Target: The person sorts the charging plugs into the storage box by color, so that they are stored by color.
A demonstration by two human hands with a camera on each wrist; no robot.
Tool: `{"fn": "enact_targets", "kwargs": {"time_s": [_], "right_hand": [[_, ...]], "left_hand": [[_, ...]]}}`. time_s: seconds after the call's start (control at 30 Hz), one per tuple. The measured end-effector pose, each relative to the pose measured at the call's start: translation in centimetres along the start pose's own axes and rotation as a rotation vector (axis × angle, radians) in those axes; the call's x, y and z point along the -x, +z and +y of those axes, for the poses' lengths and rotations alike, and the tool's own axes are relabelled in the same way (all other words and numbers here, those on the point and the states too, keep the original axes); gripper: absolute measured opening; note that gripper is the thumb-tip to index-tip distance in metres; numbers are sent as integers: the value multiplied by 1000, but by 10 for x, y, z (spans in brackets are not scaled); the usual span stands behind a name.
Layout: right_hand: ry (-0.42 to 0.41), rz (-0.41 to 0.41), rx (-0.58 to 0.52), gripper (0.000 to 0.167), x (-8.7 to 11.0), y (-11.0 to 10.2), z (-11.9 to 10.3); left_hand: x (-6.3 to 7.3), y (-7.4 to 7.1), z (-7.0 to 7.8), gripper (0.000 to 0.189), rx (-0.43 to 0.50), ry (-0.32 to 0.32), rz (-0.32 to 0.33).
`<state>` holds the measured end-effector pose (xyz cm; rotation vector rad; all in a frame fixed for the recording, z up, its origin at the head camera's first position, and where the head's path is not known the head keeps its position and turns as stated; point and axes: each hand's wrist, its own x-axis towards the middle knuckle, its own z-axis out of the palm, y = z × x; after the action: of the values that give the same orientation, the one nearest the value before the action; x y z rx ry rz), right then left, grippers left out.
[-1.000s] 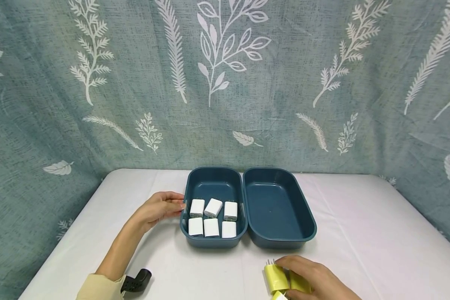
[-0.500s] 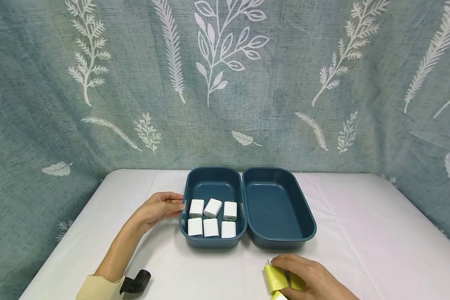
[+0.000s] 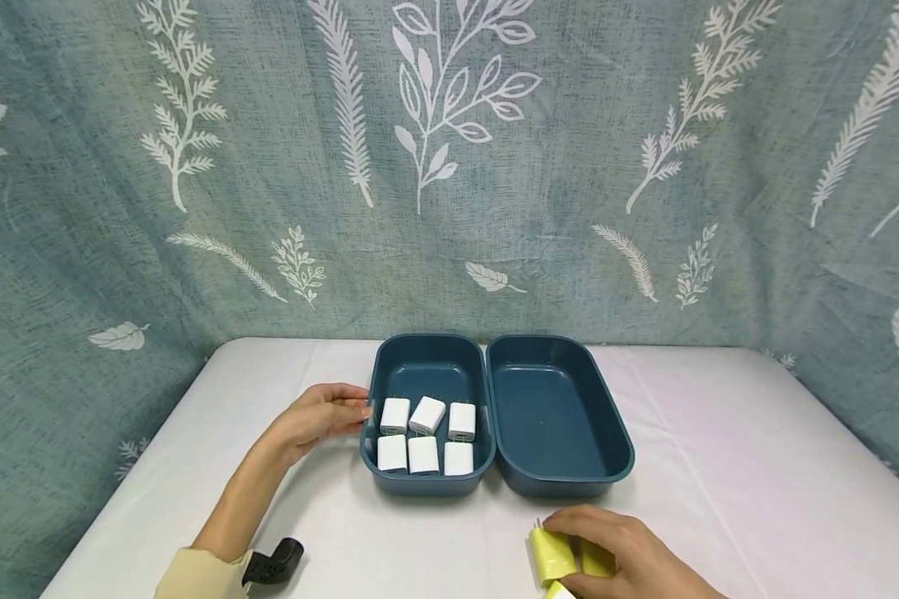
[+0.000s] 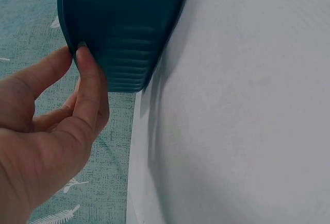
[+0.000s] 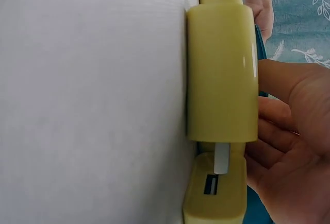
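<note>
Left hand (image 3: 322, 416) pinching a blue bin (image 3: 429, 485) near the desk's (image 3: 389, 541) far edge, right hand (image 3: 633, 556) curved about yellow chargers (image 3: 551, 557) toward the near edge, whether its fingers (image 5: 274, 112) grip I cannot tell, lowest charger (image 3: 558, 591) cut off in my head view

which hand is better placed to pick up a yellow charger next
Probably the right hand: it reaches over the yellow chargers, while the left hand grips the left bin, away from them.
</note>
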<state>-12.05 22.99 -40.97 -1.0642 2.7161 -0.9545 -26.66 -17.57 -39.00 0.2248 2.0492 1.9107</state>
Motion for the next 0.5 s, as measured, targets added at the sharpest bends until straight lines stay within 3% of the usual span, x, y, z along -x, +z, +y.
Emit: {"fn": "enact_targets", "kwargs": {"time_s": [0.17, 0.37, 0.5], "right_hand": [[30, 7, -44, 41, -1, 0, -1], [39, 119, -20, 40, 0, 2, -5], [112, 139, -33, 41, 1, -1, -9]], "left_hand": [[-1, -1, -1, 44, 5, 4, -3], [-1, -1, -1, 43, 3, 6, -3], [-1, -1, -1, 42, 4, 8, -2]]}}
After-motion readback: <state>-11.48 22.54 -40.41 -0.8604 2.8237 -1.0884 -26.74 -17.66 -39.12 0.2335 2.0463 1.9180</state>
